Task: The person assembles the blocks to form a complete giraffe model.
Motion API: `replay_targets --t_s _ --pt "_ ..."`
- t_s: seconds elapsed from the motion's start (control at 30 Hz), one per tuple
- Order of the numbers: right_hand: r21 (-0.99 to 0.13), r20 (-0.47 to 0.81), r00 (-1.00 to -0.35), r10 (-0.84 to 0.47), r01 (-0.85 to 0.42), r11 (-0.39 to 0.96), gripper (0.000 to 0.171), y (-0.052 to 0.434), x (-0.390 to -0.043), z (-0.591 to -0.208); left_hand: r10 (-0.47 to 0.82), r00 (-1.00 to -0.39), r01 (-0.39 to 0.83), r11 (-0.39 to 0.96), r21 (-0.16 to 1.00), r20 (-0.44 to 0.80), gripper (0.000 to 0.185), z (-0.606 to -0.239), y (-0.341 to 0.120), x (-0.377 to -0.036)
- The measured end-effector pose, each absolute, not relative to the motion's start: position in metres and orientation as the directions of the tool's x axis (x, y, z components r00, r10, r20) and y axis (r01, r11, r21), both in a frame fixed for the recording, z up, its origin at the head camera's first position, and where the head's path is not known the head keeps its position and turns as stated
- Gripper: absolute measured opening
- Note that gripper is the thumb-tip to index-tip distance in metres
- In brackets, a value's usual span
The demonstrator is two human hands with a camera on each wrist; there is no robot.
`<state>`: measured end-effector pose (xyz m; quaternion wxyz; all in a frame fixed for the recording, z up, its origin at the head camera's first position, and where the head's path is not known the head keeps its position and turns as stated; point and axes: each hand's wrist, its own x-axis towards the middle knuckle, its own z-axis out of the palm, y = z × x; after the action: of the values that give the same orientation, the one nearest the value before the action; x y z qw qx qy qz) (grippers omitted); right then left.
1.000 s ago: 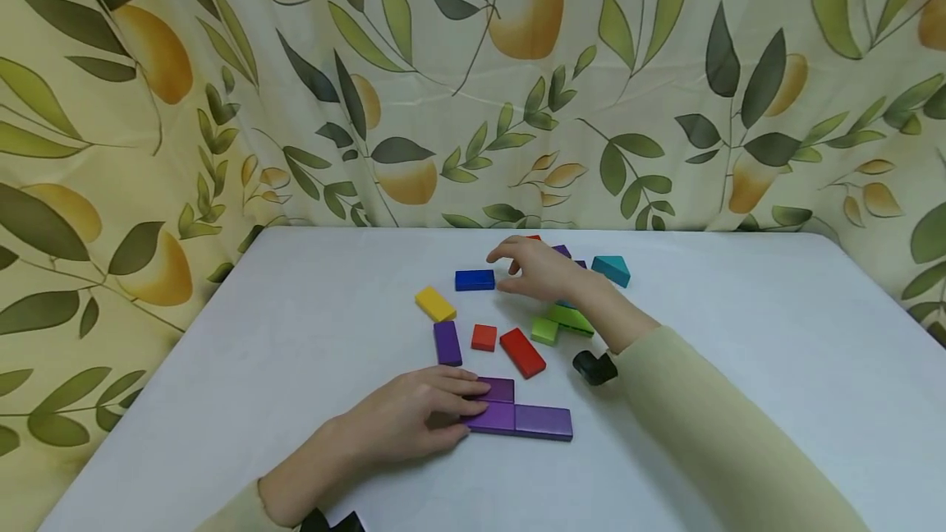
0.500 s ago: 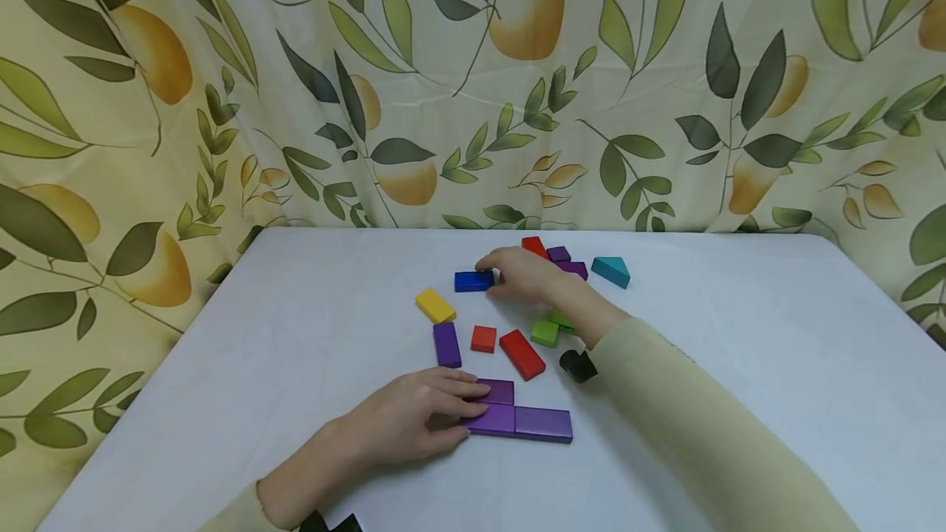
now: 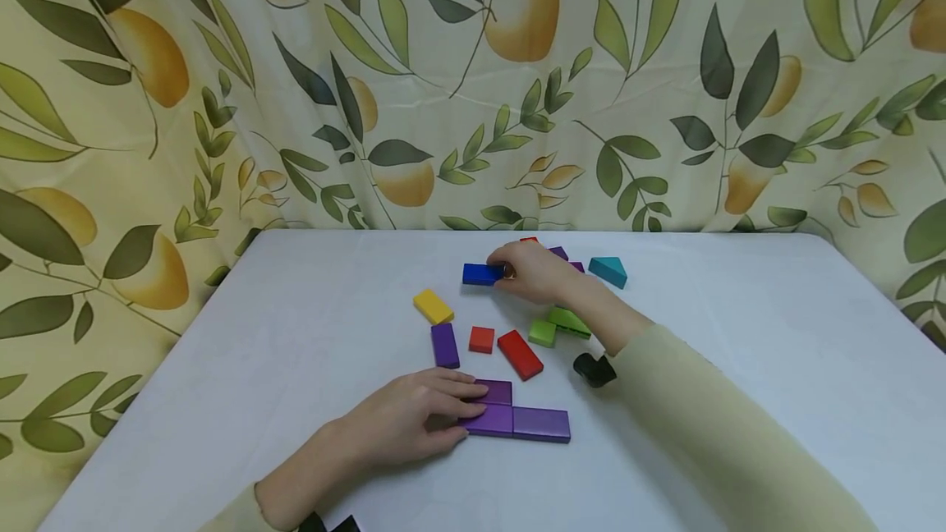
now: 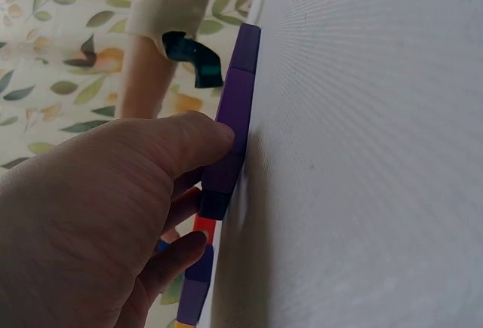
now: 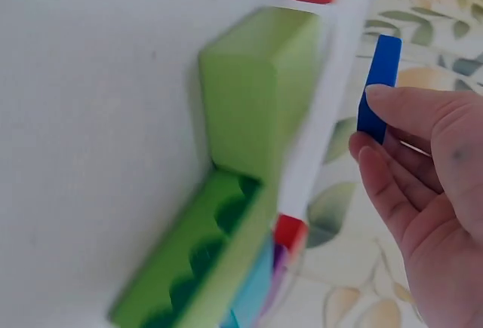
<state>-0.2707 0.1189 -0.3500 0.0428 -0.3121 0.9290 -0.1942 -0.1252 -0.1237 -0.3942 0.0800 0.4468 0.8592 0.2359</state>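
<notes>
My right hand (image 3: 538, 273) pinches a blue rectangular block (image 3: 480, 274) by its right end. The right wrist view shows this blue block (image 5: 386, 60) held between thumb and fingertips, raised off the table. Nearer the front, my left hand (image 3: 414, 415) rests its fingers on the left part of several flat purple blocks (image 3: 542, 425). These lie edge to edge: two in a front row, one behind the left one. In the left wrist view the thumb touches the side of a purple block (image 4: 237, 102); the fingers hide part of the blocks.
Behind the purple blocks lie a purple block (image 3: 445, 346), a yellow block (image 3: 433, 306), a red cube (image 3: 482, 340), a red block (image 3: 521, 355) and green blocks (image 3: 543, 332). A teal triangular block (image 3: 608, 272) stands at the back right. The right hand partly covers more red and purple blocks.
My right hand has reached left to the blue block, taken hold of it, and lifted it slightly up and to the right. My left hand has stayed on the purple blocks.
</notes>
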Motion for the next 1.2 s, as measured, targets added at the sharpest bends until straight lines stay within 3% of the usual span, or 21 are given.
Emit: replay_targets --t_s 0.33,0.67,1.2 --pt "-0.414 0.056 -0.787 -0.615 -0.579 0.703 0.036 0.145 -0.227 -0.331 0.805 -0.588 0.732 0.490 0.473 0.077 0.035 -0.394 -0.125 -0.126" --pt "-0.466 0.049 -0.747 -0.663 -0.604 0.647 0.033 0.179 -0.179 -0.341 0.808 -0.580 0.745 0.476 0.467 0.102 0.035 -0.394 -0.124 -0.125" --pt "-0.559 -0.046 -0.741 -0.670 -0.537 0.632 0.034 0.194 -0.142 -0.351 0.812 -0.574 0.746 0.466 0.476 0.105 0.035 -0.394 -0.124 -0.125"
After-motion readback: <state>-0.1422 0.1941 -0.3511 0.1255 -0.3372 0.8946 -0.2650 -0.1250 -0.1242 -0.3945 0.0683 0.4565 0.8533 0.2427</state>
